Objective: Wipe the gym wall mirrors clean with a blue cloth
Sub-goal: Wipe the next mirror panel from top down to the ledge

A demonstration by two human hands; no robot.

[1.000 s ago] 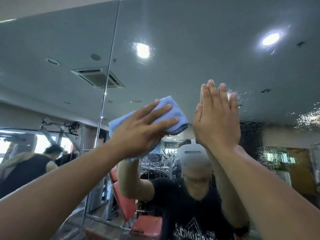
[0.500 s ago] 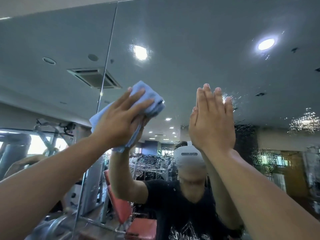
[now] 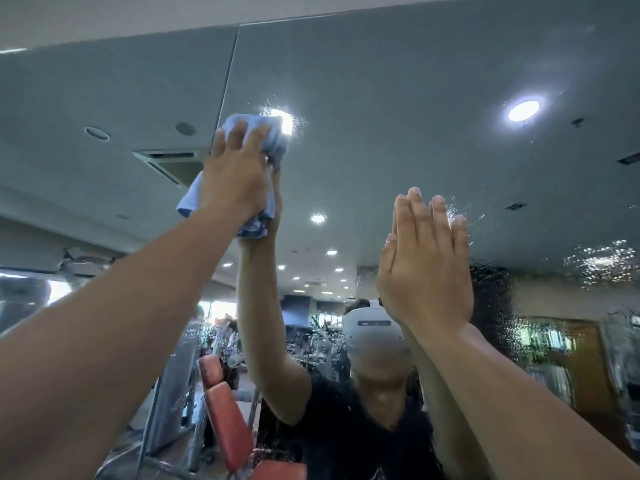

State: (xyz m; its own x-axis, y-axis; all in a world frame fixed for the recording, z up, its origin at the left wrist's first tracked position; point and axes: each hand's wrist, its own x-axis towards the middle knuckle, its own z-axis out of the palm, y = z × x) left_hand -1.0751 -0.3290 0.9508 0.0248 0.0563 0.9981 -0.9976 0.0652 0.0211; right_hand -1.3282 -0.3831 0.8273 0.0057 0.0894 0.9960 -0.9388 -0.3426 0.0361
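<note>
Mirror: glass, v. glossy, smooth; rt side & lower band speckled w/ droplets, wet sheen; blue cloth: soft fabric, matt, crumpled; weave not resolvable; in reflection: bench pads orange-red, smooth, slight shine, vinyl-like; bench frame grey, metal-looking, blurred; headset white plastic, smooth, approx. satin; T-shirt black fabric, matt.
</note>
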